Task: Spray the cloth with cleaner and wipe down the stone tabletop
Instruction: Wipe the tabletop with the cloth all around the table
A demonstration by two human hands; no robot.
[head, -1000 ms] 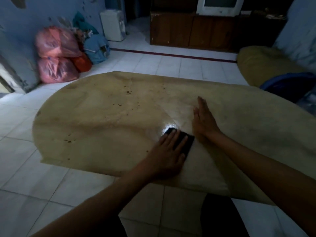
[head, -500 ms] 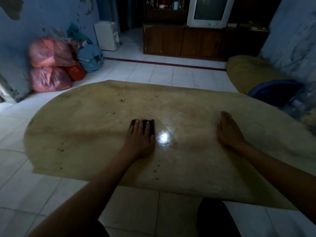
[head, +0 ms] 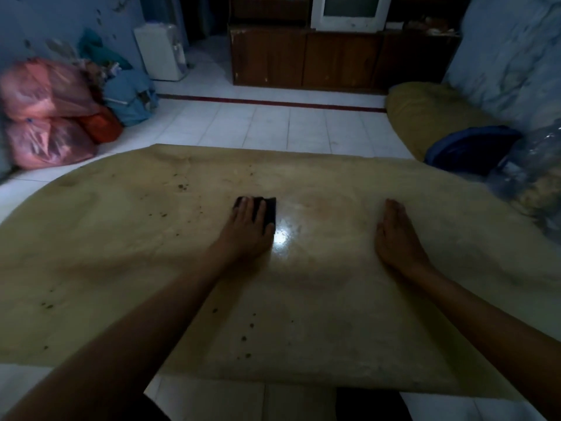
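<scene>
Left hand (head: pixel 247 235) presses a dark cloth (head: pixel 267 209) flat-fingered mid-counter (head: pixel 334 314); right hand (head: pixel 394 238) rests open, palm down. With no grip, the cloth could slip free, leaving dark specks (head: pixel 182 186) unwiped

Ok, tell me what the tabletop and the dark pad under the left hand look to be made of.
Tabletop: looks like polished stone, tan and mottled with faint veining; a bright glossy glare beside the left hand suggests a smooth, possibly wet finish. Dark specks dot it.
Dark pad: looks like a folded cloth, matte and black, with no shine; the dim light leaves weave or texture unclear.
</scene>
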